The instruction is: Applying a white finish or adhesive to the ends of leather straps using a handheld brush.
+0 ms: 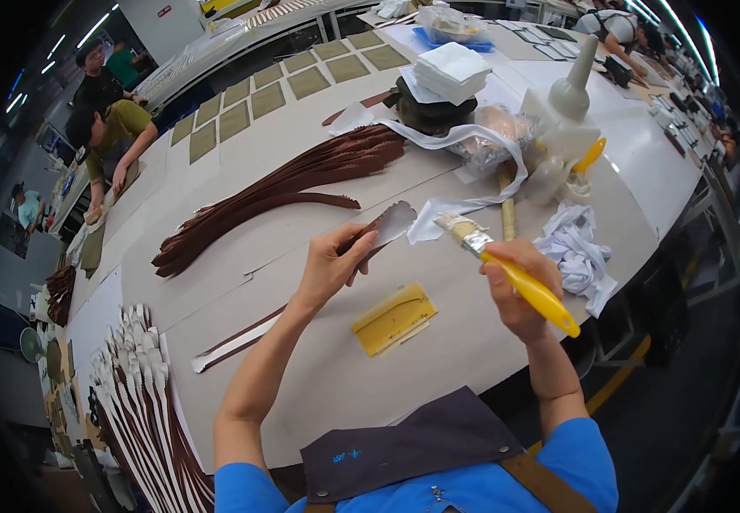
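Observation:
My left hand (334, 261) is closed on a long brown strap (237, 342) with a white strip along it. The strap's scalloped, pale, shiny end sticks out past my fingers, and its tail runs down to the left under my forearm. In my right hand (520, 278) is a paintbrush (541, 299), gripped by its yellow handle. Its bristles (460, 227), coated with something whitish, point left and stand a little apart from the strap end. Below, between the hands, a yellow rectangular plate (394, 320) with a dark curved line lies on the table.
A bundle of brown straps (293, 184) lies beyond my left hand, with white-faced straps (139, 385) at lower left. Crumpled white cloth (575, 248) and a white nozzle bottle (571, 94) stand right. Olive fabric pieces (306, 83) lie farther back. A co-worker (118, 141) leans at left.

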Motion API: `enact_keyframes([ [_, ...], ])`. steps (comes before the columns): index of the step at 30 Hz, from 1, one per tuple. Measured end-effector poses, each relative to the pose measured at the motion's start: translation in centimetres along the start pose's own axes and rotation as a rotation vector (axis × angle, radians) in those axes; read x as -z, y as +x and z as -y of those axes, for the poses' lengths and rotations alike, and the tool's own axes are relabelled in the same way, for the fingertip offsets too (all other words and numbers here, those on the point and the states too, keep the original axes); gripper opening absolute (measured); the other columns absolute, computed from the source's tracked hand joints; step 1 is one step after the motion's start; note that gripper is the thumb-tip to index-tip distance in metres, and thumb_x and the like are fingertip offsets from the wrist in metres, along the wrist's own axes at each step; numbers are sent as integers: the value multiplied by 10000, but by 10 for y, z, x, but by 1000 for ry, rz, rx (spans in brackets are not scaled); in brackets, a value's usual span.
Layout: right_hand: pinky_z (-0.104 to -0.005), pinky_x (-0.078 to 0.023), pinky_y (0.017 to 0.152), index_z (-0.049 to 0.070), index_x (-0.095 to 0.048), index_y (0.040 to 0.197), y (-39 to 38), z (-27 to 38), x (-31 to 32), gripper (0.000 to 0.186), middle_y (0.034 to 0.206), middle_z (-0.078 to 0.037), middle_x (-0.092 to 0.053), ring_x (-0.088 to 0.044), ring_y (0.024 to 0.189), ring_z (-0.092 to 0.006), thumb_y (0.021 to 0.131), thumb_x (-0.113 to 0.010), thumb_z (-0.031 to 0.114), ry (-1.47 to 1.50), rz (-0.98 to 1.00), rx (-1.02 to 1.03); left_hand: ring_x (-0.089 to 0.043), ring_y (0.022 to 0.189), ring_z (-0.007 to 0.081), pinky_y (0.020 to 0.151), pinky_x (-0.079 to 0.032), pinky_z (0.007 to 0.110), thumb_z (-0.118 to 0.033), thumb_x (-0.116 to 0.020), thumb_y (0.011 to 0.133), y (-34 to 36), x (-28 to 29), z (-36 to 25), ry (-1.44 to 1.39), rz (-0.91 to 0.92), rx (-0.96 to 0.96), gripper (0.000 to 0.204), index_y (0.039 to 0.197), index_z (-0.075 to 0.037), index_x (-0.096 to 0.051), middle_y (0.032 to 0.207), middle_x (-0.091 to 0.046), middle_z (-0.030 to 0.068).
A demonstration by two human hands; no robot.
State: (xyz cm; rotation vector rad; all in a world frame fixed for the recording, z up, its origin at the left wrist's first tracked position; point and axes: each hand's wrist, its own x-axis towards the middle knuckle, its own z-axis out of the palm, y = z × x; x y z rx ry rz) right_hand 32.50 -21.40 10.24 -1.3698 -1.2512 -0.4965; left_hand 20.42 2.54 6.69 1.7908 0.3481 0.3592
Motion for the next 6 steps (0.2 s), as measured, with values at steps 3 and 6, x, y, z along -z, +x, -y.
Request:
enact_keyframes([
  [3,-286,-472,546,4,-634,1035,2,5,-20,272,754,-109,-653,-608,574,-220,771,-696,-8,-17,86,125,-488,484,34,407,-367,202,-219,-577,973,-5,0,-3,3,11,52,266,1090,1,-669,624,-593,15],
  [6,-309,-488,542,17,-636,1050,-3,3,-36,274,761,-101,-656,-608,567,-227,782,-689,5,-30,167,184,-494,475,50,437,-396,207,-260,-541,990,-8,-1,-3,-35,109,145,301,1119,-17,-664,630,-610,36],
])
